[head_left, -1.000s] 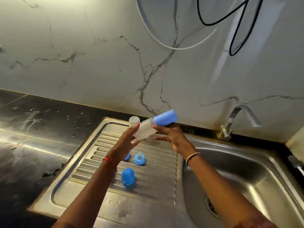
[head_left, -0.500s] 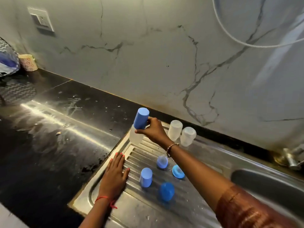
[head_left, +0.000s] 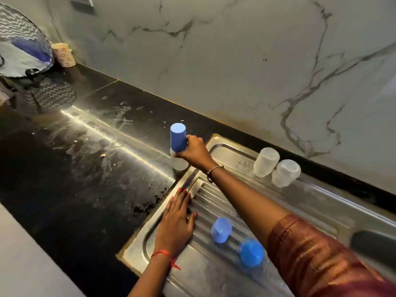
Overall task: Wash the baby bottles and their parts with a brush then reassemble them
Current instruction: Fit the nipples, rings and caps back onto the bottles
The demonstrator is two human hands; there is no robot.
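My right hand [head_left: 194, 150] grips an assembled baby bottle [head_left: 178, 146] with a blue cap, standing upright on the black counter just left of the steel drainboard [head_left: 214, 273]. My left hand [head_left: 176, 221] lies flat, fingers spread, on the drainboard's left edge and holds nothing. Two clear bottle bodies [head_left: 266, 161] [head_left: 286, 173] stand upside down at the drainboard's back. A blue cap [head_left: 221, 230] and a blue domed part [head_left: 251, 253] rest on the ribs near my right forearm, which hides other parts.
The black counter [head_left: 85, 168] stretches left, wet and streaked. A patterned cup [head_left: 64, 54] and a zigzag-patterned round object [head_left: 21, 39] sit at its far left end. The marble wall runs behind. The sink basin's edge [head_left: 375, 243] shows at right.
My left hand let go of the bottle and settled flat on the drainboard. My right hand carried the capped bottle left, turned it upright and set it down on the counter.
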